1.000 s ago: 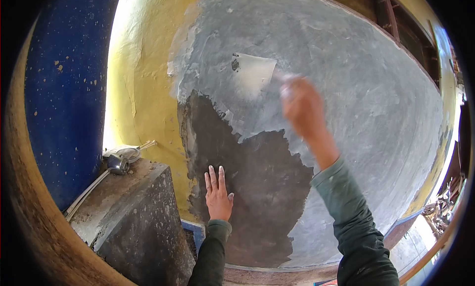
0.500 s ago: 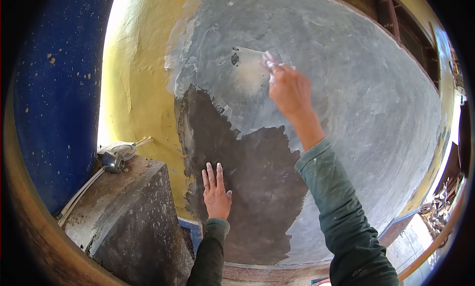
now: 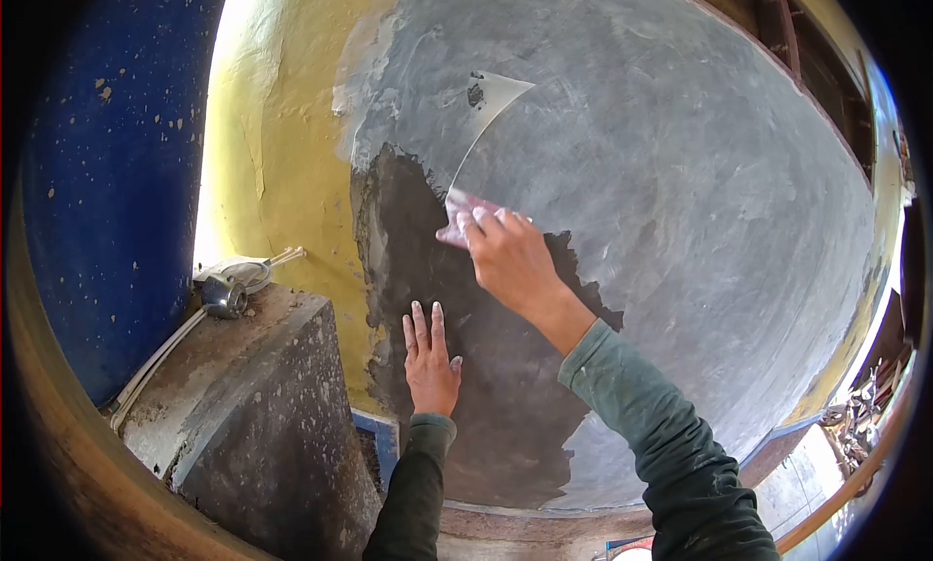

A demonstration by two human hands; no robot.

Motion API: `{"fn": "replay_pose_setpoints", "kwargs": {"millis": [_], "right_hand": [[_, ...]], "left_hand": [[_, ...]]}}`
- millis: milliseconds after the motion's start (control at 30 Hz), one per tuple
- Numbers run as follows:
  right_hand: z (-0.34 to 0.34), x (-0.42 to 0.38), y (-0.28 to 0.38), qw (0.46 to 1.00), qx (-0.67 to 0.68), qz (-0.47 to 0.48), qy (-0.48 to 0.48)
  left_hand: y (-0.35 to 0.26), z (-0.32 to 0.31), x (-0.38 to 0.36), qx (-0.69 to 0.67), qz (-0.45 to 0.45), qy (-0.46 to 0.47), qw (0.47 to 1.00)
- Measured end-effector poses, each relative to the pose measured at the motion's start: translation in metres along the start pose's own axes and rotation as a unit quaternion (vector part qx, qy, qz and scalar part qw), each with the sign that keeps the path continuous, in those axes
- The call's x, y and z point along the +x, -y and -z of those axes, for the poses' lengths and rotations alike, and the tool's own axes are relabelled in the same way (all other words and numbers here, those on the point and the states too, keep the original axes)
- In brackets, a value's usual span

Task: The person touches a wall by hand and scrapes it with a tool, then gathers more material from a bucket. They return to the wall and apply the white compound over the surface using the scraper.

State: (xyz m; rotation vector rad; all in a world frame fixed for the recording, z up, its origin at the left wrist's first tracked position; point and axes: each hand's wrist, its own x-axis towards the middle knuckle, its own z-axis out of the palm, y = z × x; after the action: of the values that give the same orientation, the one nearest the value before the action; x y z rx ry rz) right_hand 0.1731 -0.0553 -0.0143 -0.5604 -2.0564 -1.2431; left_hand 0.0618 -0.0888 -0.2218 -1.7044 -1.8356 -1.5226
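My right hand [image 3: 515, 260] grips a pinkish, putty-smeared scraper [image 3: 468, 216] against the wall, at the upper edge of a dark bare patch [image 3: 515, 386]. Pale, wet filler [image 3: 499, 97] forms a pointed smear above it, with a thin curved line running down to the blade. Around the patch spreads a grey skim-coated surface [image 3: 700, 202]. Lower down, my left hand [image 3: 431, 362] lies flat on the dark patch, fingers extended and whitened at the tips, holding nothing.
A concrete block [image 3: 262, 406] juts out at lower left, with a metal fitting [image 3: 224, 294] and white cables [image 3: 160, 367] on top. Beyond are a yellow wall strip [image 3: 282, 143] and a blue panel [image 3: 117, 192]. Loose clutter [image 3: 860, 415] lies at right.
My right hand has swept the scraper down and left from the upper wall to the dark patch's edge. The broad pale smear has shrunk to a small wedge. The left hand remains flat.
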Motion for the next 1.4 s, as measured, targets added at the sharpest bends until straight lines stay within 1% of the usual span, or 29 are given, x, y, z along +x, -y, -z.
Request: {"fn": "replay_pose_setpoints", "kwargs": {"millis": [33, 100, 133, 167, 233, 267, 333, 400, 433, 500, 567, 600, 667, 733, 800, 867, 900, 967, 1000, 1067, 1100, 1167, 1200, 1267, 1300, 1367, 1400], "right_hand": [[-0.003, -0.007, 0.004, 1.0, 0.001, 0.0, 0.001], [-0.007, -0.02, 0.011, 0.999, -0.003, 0.046, 0.018], [-0.004, -0.025, 0.016, 0.998, 0.006, 0.046, 0.05], [-0.003, -0.03, 0.015, 0.998, 0.006, 0.047, 0.049], [0.01, -0.026, 0.009, 0.984, 0.162, 0.028, 0.066], [0.02, -0.025, -0.002, 0.97, 0.234, -0.04, 0.054], [0.045, -0.015, -0.034, 0.965, 0.207, -0.162, -0.02], [0.063, -0.01, -0.085, 0.95, 0.182, -0.218, -0.131], [0.078, -0.004, -0.105, 0.926, 0.146, -0.322, -0.136], [0.08, -0.009, -0.161, 0.923, 0.011, -0.32, -0.215], [0.099, -0.005, -0.18, 0.905, -0.012, -0.365, -0.218], [0.102, -0.003, -0.187, 0.905, -0.013, -0.365, -0.22], [0.103, 0.004, -0.197, 0.905, -0.075, -0.363, -0.21], [0.105, 0.019, -0.19, 0.91, -0.064, -0.362, -0.192], [0.101, 0.037, -0.181, 0.915, -0.053, -0.361, -0.175], [0.095, 0.054, -0.171, 0.933, -0.045, -0.335, -0.125], [0.09, 0.06, -0.165, 0.933, -0.045, -0.335, -0.124], [0.077, 0.072, -0.15, 0.948, -0.035, -0.288, -0.129], [0.074, 0.077, -0.141, 0.948, -0.034, -0.287, -0.129], [0.072, 0.081, -0.121, 0.961, -0.021, -0.263, -0.082], [0.066, 0.083, -0.112, 0.961, -0.02, -0.263, -0.081], [0.049, 0.08, -0.094, 0.981, -0.01, -0.151, -0.119], [0.043, 0.079, -0.084, 0.982, -0.01, -0.152, -0.116], [0.034, 0.078, -0.064, 0.989, 0.023, -0.11, -0.095], [0.026, 0.076, -0.055, 0.989, 0.024, -0.11, -0.095], [0.01, 0.07, -0.037, 0.995, 0.013, -0.032, -0.092], [0.005, 0.066, -0.028, 0.995, 0.016, -0.03, -0.092]], "left_hand": [[0.0, 0.001, -0.001, -0.003, -0.003, -0.003, 1.0], [0.001, 0.0, -0.001, -0.005, -0.005, -0.005, 1.0], [0.002, -0.001, -0.001, -0.007, -0.009, -0.009, 1.0], [0.002, -0.001, -0.002, -0.007, -0.01, -0.01, 1.0], [0.003, -0.001, -0.002, -0.001, -0.016, -0.013, 1.0], [0.004, 0.0, -0.001, -0.003, -0.02, -0.019, 1.0], [0.002, 0.002, -0.002, -0.004, -0.008, -0.004, 1.0], [0.003, 0.001, -0.002, 0.006, -0.015, -0.011, 1.0], [0.003, 0.001, -0.002, 0.018, -0.016, -0.018, 1.0], [0.004, -0.001, -0.002, 0.014, -0.016, -0.014, 1.0], [0.003, 0.0, -0.002, 0.02, -0.011, -0.013, 1.0], [0.003, -0.001, -0.001, 0.019, -0.013, -0.014, 1.0], [0.004, -0.003, -0.001, 0.02, -0.013, -0.016, 1.0], [0.003, -0.001, -0.002, 0.019, -0.01, -0.014, 1.0], [0.004, -0.001, -0.001, 0.017, -0.006, -0.013, 1.0], [0.004, -0.002, -0.001, 0.018, -0.01, -0.013, 1.0], [0.003, -0.001, -0.001, 0.018, -0.01, -0.012, 1.0], [0.002, 0.0, -0.001, 0.018, -0.011, -0.013, 1.0], [0.002, 0.0, -0.001, 0.018, -0.011, -0.014, 1.0], [0.002, -0.001, -0.001, 0.017, -0.01, -0.011, 1.0], [0.002, 0.0, 0.0, 0.017, -0.009, -0.01, 1.0], [0.002, -0.001, -0.001, 0.015, -0.009, -0.011, 1.0], [0.002, -0.002, -0.002, 0.015, -0.008, -0.009, 1.0], [0.004, -0.003, -0.001, 0.015, -0.012, -0.016, 1.0], [0.003, -0.002, -0.001, 0.015, -0.012, -0.017, 1.0], [0.001, 0.0, 0.0, 0.02, 0.001, 0.007, 1.0], [0.002, 0.0, -0.001, 0.021, 0.004, 0.006, 1.0]]}}
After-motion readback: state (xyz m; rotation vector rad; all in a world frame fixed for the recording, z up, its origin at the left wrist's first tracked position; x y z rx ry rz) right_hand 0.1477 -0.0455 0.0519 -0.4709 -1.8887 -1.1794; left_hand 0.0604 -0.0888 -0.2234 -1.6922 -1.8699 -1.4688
